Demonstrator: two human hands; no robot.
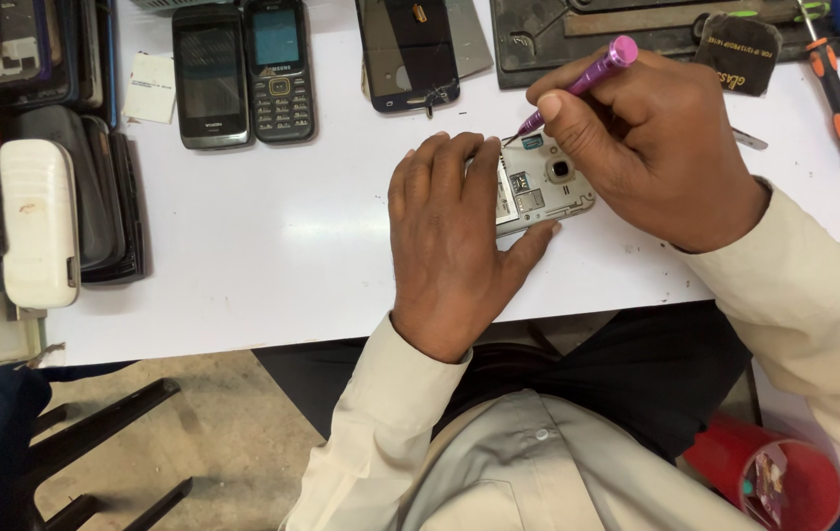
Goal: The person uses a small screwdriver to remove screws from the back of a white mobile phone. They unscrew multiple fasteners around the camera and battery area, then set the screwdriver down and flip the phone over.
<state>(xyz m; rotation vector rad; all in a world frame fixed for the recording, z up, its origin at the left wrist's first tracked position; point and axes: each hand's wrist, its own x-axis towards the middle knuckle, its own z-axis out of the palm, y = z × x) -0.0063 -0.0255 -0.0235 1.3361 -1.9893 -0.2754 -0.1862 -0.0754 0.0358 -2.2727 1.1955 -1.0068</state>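
From the camera on my head, looking down, my left hand (450,236) lies flat and palm-down on the white tabletop (272,256), fingers together and stretched out over the left part of a small silver phone body with its back cover off (545,185). The fingers press it down rather than curl round it, and my thumb lies along its lower edge. The phone sits near the middle of the table, just in front of me, tilted a little, with its card slots and round camera opening showing.

My right hand (651,147) is closed round a slim purple metal screwdriver with a pink cap (582,79), held like a pen between thumb and fingers. Its tip touches the phone's upper left corner, just beside my left fingertips.

Further back on the table lie a grey touchscreen phone (210,77) and a black keypad phone (279,69) side by side, and a loose black glass screen panel (407,51) to their right. An orange-and-black screwdriver (838,98) lies at the far right, well apart from my hands. At the left edge, a white rounded plastic case (38,224) rests beside a stack of dark phone shells (110,202). A red plastic tub (789,482) stands on the floor by my right side.
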